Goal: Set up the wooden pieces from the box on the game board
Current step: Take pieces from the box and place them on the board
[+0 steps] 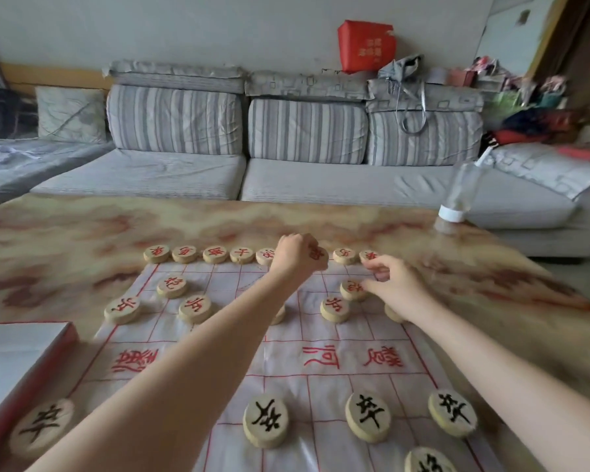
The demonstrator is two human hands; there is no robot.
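Two hands work at the far side of the game board, with both forearms stretched above the nearer ranks. Left hand: fingers curled tight round a red-marked piece in the far row. Right hand: fingers loosely bent, thumb tip against the rim of a red-marked disc one rank nearer; whether it grips or merely nudges the disc cannot be told.

Likely hazards: the board appears to be a thin, creased sheet lying on a glossy table, so a dragging wrist or forearm could slide it and carry every placed piece off its crossing. The left forearm passes close over a half-hidden piece in the middle rank, and lowering the arm could knock that piece aside. The far row sits right at the sheet's edge, where a push could send a disc onto bare tabletop.

Materials: the pieces are thick, pale wooden discs with flat faces and rounded rims, the characters inked red on the far side. The black-marked pieces stand on the near side. The sheet is translucent white, ruled in red. The table is polished, with a marbled cream and rust pattern. The box, at left, is red-edged with a white inside
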